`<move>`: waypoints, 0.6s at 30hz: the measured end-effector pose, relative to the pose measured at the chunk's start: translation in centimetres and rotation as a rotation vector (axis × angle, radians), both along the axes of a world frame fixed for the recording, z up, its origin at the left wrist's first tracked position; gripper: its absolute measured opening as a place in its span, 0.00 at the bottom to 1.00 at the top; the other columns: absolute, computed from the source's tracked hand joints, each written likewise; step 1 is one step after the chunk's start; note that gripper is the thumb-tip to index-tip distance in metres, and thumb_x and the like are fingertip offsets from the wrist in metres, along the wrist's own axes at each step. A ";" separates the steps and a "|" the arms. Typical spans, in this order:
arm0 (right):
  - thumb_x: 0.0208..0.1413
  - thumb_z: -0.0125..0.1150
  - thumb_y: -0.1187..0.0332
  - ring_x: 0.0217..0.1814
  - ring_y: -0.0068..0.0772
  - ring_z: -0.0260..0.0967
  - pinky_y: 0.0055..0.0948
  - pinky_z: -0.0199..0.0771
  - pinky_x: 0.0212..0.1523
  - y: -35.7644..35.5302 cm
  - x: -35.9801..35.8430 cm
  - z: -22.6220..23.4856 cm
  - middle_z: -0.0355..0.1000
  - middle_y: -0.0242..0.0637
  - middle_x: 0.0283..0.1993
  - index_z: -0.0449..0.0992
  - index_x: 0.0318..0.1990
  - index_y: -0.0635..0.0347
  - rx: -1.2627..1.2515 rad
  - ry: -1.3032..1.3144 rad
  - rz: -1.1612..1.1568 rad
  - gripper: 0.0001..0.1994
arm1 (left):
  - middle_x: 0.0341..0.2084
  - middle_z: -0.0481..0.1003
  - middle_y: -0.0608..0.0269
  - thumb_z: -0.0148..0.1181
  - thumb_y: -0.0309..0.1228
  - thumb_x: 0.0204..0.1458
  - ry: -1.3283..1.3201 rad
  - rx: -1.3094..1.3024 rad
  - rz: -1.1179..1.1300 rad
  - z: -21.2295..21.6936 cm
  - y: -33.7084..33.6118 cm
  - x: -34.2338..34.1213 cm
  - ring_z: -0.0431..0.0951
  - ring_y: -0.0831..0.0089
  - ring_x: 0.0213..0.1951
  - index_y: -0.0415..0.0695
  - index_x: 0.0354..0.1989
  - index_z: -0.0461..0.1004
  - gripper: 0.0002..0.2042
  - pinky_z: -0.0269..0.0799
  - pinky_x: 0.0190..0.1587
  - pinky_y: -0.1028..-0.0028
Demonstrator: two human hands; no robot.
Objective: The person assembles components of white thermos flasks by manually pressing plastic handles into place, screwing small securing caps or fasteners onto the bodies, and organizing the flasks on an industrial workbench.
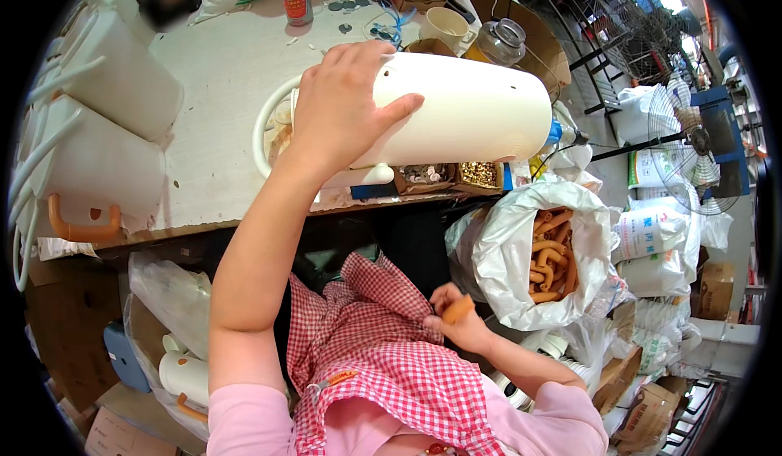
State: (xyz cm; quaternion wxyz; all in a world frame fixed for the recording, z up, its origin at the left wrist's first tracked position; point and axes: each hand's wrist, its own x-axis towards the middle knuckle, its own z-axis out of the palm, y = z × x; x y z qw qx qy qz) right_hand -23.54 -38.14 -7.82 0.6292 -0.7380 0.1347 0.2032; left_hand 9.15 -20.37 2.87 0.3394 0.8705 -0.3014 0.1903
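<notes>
My left hand is closed over the open end of a cream plastic watering can, its thumb pressed along the wall. The can lies on its side at the bench's front edge, small holes showing in its upper face. A thin white curved tube loops out on its left. Down by my lap, my right hand grips an orange-brown curved handle; this hand is slightly blurred. Just beyond it, an open white sack holds several similar orange-brown handles.
White cans with orange handles stand at the bench's left. Small boxes of metal parts sit beneath the held can. Further back are a spray can, cream cups and a clear jar. A fan stands right.
</notes>
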 end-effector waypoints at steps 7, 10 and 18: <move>0.57 0.70 0.62 0.22 0.22 0.69 0.25 0.71 0.21 -3.1 8.7 7.5 0.69 0.36 0.28 0.61 0.49 0.68 -0.148 0.323 0.048 0.25 | 0.53 0.76 0.58 0.66 0.47 0.50 0.081 -0.035 -0.044 -0.5 1.5 0.3 0.72 0.59 0.59 0.44 0.53 0.74 0.26 0.65 0.60 0.58; 0.58 0.69 0.57 0.27 0.31 0.72 0.32 0.74 0.27 -4.9 8.9 7.3 0.69 0.40 0.30 0.60 0.50 0.70 -0.805 -0.033 0.497 0.28 | 0.54 0.76 0.60 0.66 0.47 0.50 0.008 -0.098 -0.066 -1.2 1.3 0.6 0.71 0.62 0.60 0.46 0.53 0.75 0.25 0.64 0.61 0.58; 0.66 0.58 0.55 0.34 0.32 0.70 0.35 0.70 0.34 -1.3 18.8 19.6 0.67 0.44 0.31 0.67 0.45 0.65 -0.933 -0.457 0.207 0.19 | 0.53 0.76 0.64 0.67 0.49 0.48 -0.037 -0.159 -0.057 -2.1 1.3 1.0 0.71 0.65 0.60 0.49 0.51 0.77 0.25 0.64 0.60 0.59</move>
